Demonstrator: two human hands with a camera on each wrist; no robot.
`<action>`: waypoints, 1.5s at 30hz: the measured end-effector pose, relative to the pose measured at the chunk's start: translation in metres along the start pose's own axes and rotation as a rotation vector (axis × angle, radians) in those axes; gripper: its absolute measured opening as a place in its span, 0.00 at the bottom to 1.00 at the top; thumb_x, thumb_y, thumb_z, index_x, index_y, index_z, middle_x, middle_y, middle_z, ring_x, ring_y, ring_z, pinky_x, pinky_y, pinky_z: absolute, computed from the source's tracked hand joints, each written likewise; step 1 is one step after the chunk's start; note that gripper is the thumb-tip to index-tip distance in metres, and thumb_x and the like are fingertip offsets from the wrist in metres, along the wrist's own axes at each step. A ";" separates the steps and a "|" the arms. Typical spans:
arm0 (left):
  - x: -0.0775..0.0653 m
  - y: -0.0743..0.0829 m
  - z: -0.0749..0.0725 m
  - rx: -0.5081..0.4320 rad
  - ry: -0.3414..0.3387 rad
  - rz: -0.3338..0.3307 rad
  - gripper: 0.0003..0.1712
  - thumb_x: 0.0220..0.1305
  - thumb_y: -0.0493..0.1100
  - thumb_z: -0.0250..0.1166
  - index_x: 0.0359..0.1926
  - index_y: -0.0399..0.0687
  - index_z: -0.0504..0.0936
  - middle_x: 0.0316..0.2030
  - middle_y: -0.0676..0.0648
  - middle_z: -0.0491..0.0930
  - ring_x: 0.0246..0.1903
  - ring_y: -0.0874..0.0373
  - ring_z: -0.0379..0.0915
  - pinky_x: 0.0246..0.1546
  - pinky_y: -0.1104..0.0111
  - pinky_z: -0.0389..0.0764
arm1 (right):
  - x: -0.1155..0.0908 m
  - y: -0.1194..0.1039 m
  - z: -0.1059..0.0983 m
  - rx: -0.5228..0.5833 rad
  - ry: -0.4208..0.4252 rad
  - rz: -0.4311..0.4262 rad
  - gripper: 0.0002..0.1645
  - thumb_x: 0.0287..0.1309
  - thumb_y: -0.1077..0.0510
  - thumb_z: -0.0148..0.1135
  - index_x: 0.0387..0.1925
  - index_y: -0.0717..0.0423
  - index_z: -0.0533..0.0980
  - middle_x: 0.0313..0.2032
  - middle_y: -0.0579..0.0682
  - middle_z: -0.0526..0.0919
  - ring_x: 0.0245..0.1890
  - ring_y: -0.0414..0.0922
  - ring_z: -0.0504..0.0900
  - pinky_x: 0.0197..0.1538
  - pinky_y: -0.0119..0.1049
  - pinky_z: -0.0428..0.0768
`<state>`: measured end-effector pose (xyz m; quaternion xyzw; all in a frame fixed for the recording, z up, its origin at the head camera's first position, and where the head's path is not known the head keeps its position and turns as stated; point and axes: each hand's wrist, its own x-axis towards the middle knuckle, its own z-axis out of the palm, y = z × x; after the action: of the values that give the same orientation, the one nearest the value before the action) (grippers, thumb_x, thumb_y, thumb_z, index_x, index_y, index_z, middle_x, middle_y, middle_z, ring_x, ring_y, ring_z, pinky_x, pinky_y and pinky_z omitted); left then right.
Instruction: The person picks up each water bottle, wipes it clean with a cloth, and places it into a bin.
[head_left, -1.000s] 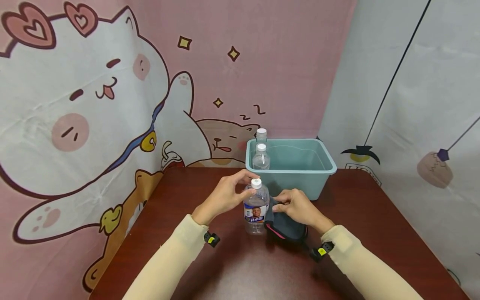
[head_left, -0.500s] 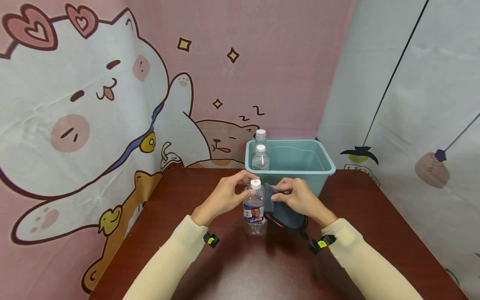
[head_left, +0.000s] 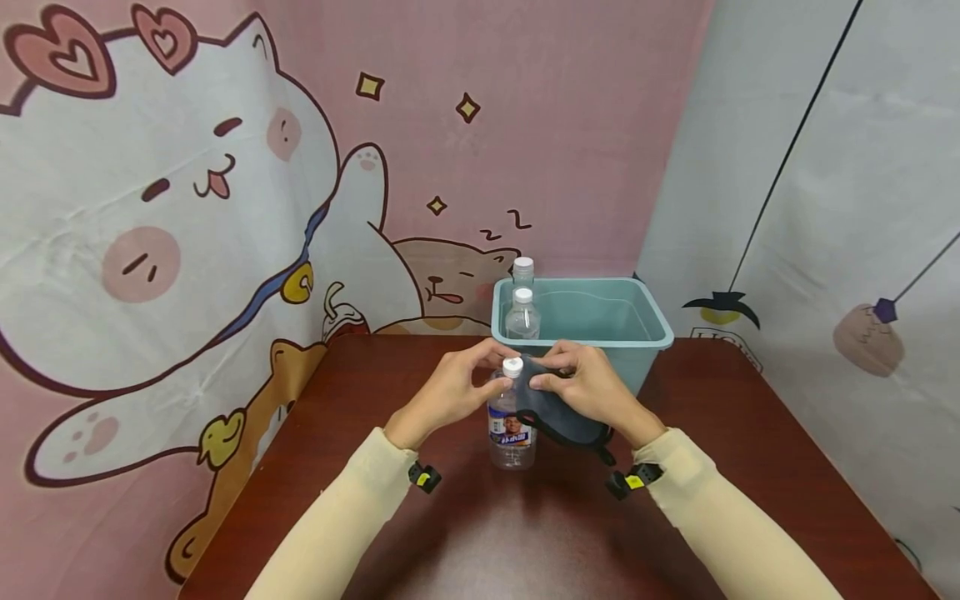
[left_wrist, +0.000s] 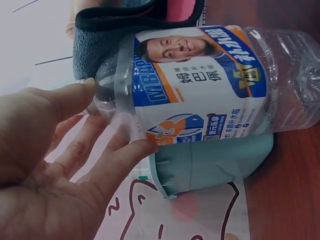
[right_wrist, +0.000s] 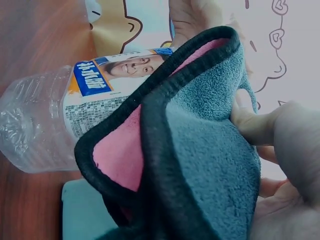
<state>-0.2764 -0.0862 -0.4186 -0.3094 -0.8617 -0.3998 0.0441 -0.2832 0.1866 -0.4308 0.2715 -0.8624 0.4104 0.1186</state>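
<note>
A clear plastic bottle (head_left: 513, 454) with a white cap and a blue and white label stands upright on the table. My left hand (head_left: 452, 392) grips it near the neck, thumb on one side and fingers on the other, as the left wrist view also shows. My right hand (head_left: 594, 385) pinches a folded grey cloth (head_left: 562, 408) with black edging against the bottle's right side. Pink lining of the cloth (right_wrist: 200, 165) shows inside the fold in the right wrist view. The cloth covers part of the bottle's upper right side.
Behind the hands stands a light blue plastic bin (head_left: 648, 333). Two capped clear bottles, one of them a nearer bottle (head_left: 522, 321), stand at its left end. The dark red wooden table (head_left: 375, 375) meets a cartoon-printed curtain (head_left: 585, 125) at the back.
My right hand has moved up and left with the cloth, which now lies higher and overlaps the bottle's shoulder. My left hand and the bottle have stayed nearly still.
</note>
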 end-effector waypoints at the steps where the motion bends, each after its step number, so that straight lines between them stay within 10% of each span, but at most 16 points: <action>1: 0.000 0.000 0.000 -0.001 0.000 -0.002 0.23 0.81 0.43 0.77 0.71 0.58 0.85 0.63 0.45 0.93 0.69 0.46 0.89 0.70 0.46 0.92 | 0.000 0.000 0.000 0.000 -0.001 0.003 0.22 0.69 0.57 0.85 0.62 0.56 0.93 0.41 0.47 0.91 0.36 0.41 0.81 0.37 0.32 0.77; 12: 0.002 -0.001 0.004 0.015 0.016 0.026 0.23 0.80 0.43 0.78 0.71 0.53 0.85 0.64 0.46 0.93 0.68 0.47 0.90 0.70 0.48 0.91 | -0.007 0.006 -0.010 0.030 -0.018 0.021 0.21 0.72 0.55 0.84 0.63 0.55 0.93 0.43 0.49 0.92 0.38 0.42 0.84 0.37 0.32 0.83; 21: 0.004 0.002 0.016 0.006 0.093 0.029 0.29 0.73 0.45 0.85 0.69 0.48 0.86 0.61 0.45 0.93 0.55 0.45 0.91 0.50 0.60 0.93 | -0.011 0.012 -0.023 0.018 0.027 0.037 0.20 0.73 0.54 0.83 0.62 0.53 0.93 0.44 0.50 0.93 0.38 0.41 0.84 0.39 0.31 0.84; 29: 0.003 0.002 0.016 -0.020 0.099 0.034 0.26 0.74 0.43 0.84 0.68 0.50 0.89 0.61 0.44 0.88 0.60 0.45 0.88 0.64 0.50 0.94 | -0.013 0.013 -0.029 0.015 0.052 0.045 0.18 0.72 0.56 0.84 0.60 0.54 0.94 0.47 0.52 0.94 0.44 0.39 0.90 0.44 0.29 0.87; 38: -0.001 0.003 0.002 0.025 0.026 0.061 0.26 0.82 0.41 0.76 0.76 0.60 0.88 0.49 0.41 0.82 0.42 0.38 0.76 0.39 0.71 0.73 | -0.011 0.016 -0.029 0.009 0.051 -0.002 0.17 0.72 0.60 0.83 0.60 0.56 0.94 0.48 0.53 0.94 0.44 0.37 0.90 0.45 0.28 0.88; 45: -0.002 0.005 0.001 -0.001 -0.004 0.042 0.30 0.82 0.37 0.75 0.79 0.56 0.83 0.64 0.46 0.91 0.61 0.51 0.89 0.66 0.51 0.92 | -0.008 0.013 -0.015 -0.006 0.017 -0.006 0.17 0.76 0.57 0.80 0.62 0.54 0.94 0.49 0.52 0.94 0.44 0.43 0.88 0.41 0.32 0.85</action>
<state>-0.2723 -0.0840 -0.4170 -0.3285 -0.8547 -0.3987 0.0505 -0.2843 0.2076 -0.4331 0.2702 -0.8617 0.4100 0.1280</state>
